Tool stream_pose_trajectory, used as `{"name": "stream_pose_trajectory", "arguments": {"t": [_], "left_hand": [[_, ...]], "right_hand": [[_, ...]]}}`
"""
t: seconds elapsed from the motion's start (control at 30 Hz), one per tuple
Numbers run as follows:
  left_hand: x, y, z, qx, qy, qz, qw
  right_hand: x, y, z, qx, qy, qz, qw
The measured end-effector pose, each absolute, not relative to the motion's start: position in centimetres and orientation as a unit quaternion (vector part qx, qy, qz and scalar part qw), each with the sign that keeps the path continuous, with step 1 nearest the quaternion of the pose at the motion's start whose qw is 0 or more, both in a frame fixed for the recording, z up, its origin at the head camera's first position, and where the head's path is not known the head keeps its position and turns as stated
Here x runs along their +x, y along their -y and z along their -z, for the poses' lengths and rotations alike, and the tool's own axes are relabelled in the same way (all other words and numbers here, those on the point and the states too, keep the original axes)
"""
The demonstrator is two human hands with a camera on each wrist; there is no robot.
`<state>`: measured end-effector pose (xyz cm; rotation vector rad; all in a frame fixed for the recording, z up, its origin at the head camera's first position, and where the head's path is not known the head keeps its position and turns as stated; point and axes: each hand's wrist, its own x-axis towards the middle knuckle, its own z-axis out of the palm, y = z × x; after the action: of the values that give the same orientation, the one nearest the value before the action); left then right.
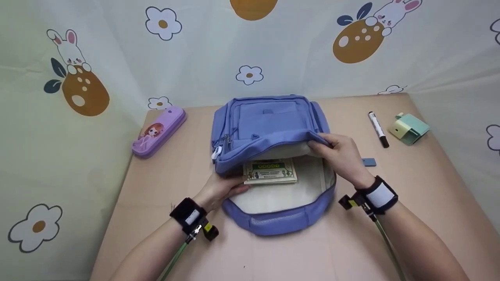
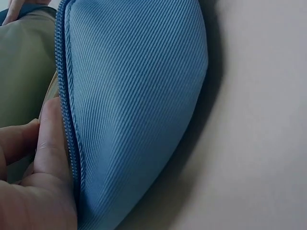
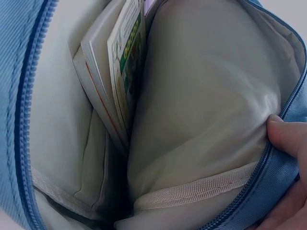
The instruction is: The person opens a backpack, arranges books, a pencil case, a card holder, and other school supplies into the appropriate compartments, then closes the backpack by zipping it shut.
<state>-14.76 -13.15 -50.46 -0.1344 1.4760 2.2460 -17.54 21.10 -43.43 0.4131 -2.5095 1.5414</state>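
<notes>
A blue backpack lies on the table with its main compartment unzipped and pale lining showing. My right hand pinches the zippered edge of the upper panel and holds it raised; the right wrist view shows the thumb on that edge. Inside, a thin book with a green title panel leans against other books. My left hand reaches into the opening from the left and grips the books at their left edge. In the left wrist view, the bag's zippered side partly hides its fingers.
A purple pencil case with a cartoon girl lies at the back left. On the right are a black-capped white marker, a mint and yellow box-like item and a small flat blue piece. A patterned curtain hangs behind the table.
</notes>
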Motion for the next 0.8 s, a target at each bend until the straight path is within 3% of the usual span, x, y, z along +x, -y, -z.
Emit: {"name": "stream_pose_trajectory", "arguments": {"t": [0.4,0.6,0.8], "left_hand": [[-14.9,13.5,49.9,0.021,-0.525,-0.823,0.214],[-13.3,15.1,48.4,0.054,-0.688,-0.701,0.177],[-12.7,18.7,45.6,0.097,-0.791,-0.571,0.197]], "right_hand": [[-17.7,-21.2,43.6,0.14,0.846,-0.506,0.093],[-17.2,-20.9,42.8,0.134,0.843,-0.514,0.083],[-17.7,-21.3,43.8,0.127,0.847,-0.509,0.085]]}}
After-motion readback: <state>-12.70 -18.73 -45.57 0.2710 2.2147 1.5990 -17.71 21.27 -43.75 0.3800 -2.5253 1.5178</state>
